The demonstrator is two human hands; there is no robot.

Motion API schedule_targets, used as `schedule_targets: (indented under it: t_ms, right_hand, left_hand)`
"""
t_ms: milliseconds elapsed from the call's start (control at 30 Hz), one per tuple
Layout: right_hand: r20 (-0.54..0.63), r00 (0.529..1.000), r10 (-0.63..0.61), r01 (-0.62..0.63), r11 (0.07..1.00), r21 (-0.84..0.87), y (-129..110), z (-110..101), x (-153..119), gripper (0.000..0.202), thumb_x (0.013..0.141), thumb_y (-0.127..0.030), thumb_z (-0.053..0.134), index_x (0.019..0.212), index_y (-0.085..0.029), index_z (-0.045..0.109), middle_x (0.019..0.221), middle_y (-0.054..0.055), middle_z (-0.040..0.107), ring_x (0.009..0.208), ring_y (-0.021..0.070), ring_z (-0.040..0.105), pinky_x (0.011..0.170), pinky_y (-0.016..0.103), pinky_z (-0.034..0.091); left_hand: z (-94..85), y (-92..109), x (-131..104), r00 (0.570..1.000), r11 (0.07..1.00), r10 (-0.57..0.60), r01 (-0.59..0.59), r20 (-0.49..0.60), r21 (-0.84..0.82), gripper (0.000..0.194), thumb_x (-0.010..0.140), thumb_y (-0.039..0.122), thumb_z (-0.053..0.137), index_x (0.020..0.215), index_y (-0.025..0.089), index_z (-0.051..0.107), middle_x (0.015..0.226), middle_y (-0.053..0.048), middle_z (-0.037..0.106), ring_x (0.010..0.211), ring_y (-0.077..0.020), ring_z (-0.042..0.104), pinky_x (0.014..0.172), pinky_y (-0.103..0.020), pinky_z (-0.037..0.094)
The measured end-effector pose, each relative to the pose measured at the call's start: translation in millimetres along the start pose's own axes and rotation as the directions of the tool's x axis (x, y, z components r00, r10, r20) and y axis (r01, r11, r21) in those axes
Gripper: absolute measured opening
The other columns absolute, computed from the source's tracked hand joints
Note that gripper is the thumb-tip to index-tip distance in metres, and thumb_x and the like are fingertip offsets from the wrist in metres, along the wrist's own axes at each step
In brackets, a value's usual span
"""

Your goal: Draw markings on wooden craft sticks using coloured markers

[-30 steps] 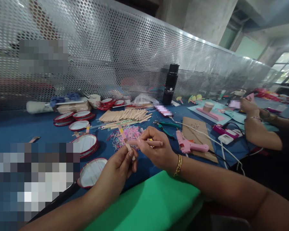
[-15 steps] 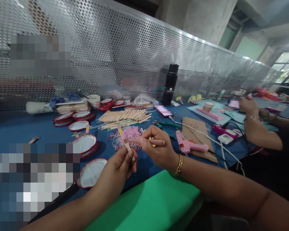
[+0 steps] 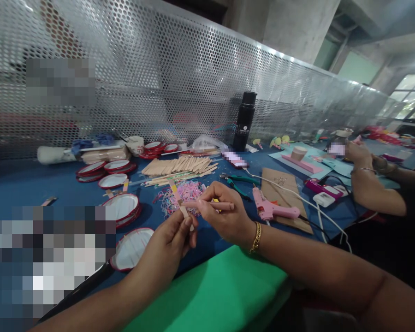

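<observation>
My left hand [image 3: 173, 236] pinches the lower end of a wooden craft stick [image 3: 184, 211], which leans up and away. Bands of pink, yellow and brown colour its upper part. In my right hand [image 3: 226, 223] is a brown marker [image 3: 224, 206], held like a pen, its tip at the brown band of the stick. Whether the tip presses on the wood is too small to tell. Behind the stick lies a heap of small colourful rubber bands [image 3: 190, 190]. A pile of plain craft sticks [image 3: 180, 166] lies farther back.
Red-rimmed round pieces [image 3: 133, 249] lie at the left. To the right are green-handled pliers [image 3: 242, 178], a pink glue gun [image 3: 276, 211] on cardboard, and white cables. A black bottle [image 3: 245, 122] stands by the perforated metal screen [image 3: 193, 74]. Another person's arm [image 3: 376, 189] is at far right.
The marker has shifted slightly left along the stick's brown band, with my right hand. My left hand and the stick have barely moved.
</observation>
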State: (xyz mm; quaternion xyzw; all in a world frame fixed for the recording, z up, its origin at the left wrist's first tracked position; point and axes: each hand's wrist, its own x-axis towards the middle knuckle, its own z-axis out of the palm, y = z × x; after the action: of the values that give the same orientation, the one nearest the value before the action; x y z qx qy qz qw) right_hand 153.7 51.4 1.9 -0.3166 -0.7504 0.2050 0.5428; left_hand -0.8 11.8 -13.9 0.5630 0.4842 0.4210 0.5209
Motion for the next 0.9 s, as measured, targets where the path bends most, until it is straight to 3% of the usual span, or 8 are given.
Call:
schedule_targets:
  t_ms: [133,267,467,600,767,900]
  right_hand:
    - [-0.051,0.999,0.014,-0.015,0.999,-0.031,-0.6,-0.3,1.0,0.016,0.083,-0.022,0.057,0.068,-0.02,0.053,0.067,-0.003,0.055,0.063,0.0119,0.051,0.062,0.027,0.041]
    - [-0.008,1.0,-0.022,0.022,1.0,0.014,-1.1,0.0,0.8,0.011,0.083,-0.022,0.058,0.072,-0.02,0.054,0.07,-0.003,0.057,0.063,0.011,0.052,0.063,0.026,0.042]
    - [-0.044,0.999,0.012,-0.014,1.0,-0.027,-0.3,-0.1,0.4,0.015,0.083,-0.023,0.058,0.07,-0.02,0.053,0.069,-0.002,0.056,0.064,0.0123,0.052,0.062,0.027,0.041]
    - [0.011,1.0,-0.004,0.004,1.0,0.008,-0.3,0.7,0.2,0.011,0.083,-0.022,0.059,0.073,-0.02,0.055,0.071,-0.003,0.058,0.065,0.0117,0.054,0.063,0.026,0.042]
    - [-0.049,0.999,0.015,-0.016,1.0,-0.024,-1.2,0.6,0.5,0.014,0.082,-0.021,0.058,0.069,-0.02,0.053,0.068,-0.003,0.056,0.063,0.0114,0.052,0.061,0.026,0.041]
    - [-0.005,1.0,-0.003,0.003,1.0,0.001,-1.6,0.7,0.8,0.011,0.082,-0.021,0.058,0.072,-0.02,0.054,0.069,-0.004,0.057,0.062,0.0109,0.052,0.062,0.026,0.042]
  left_hand:
    - [-0.1,0.5,-0.4,1.0,1.0,0.006,-0.006,0.002,0.007,0.031,0.089,0.048,0.049,0.074,0.021,0.052,0.059,0.005,0.049,0.051,-0.0102,0.039,0.047,-0.02,0.03]
    - [-0.4,0.7,-0.7,1.0,1.0,0.011,-0.011,-0.005,0.026,0.032,0.089,0.047,0.049,0.072,0.02,0.052,0.059,0.005,0.048,0.051,-0.0103,0.039,0.047,-0.021,0.031]
    - [-0.4,0.0,-0.1,1.0,1.0,0.003,-0.002,-0.011,0.008,0.033,0.088,0.049,0.05,0.073,0.02,0.052,0.058,0.005,0.048,0.05,-0.01,0.038,0.046,-0.02,0.03]
    - [-0.2,-0.4,0.2,1.0,1.0,0.005,-0.005,-0.016,-0.007,0.032,0.087,0.049,0.052,0.074,0.021,0.053,0.059,0.005,0.049,0.05,-0.0099,0.039,0.046,-0.02,0.031]
    - [-0.2,0.6,-0.2,1.0,1.0,-0.003,0.003,-0.008,-0.003,0.034,0.087,0.05,0.051,0.071,0.021,0.052,0.057,0.005,0.048,0.049,-0.0095,0.038,0.045,-0.02,0.029]
    - [0.0,0.6,-0.4,1.0,1.0,-0.007,0.006,-0.023,-0.015,0.033,0.085,0.05,0.054,0.072,0.021,0.052,0.057,0.005,0.049,0.049,-0.0097,0.04,0.045,-0.02,0.031]
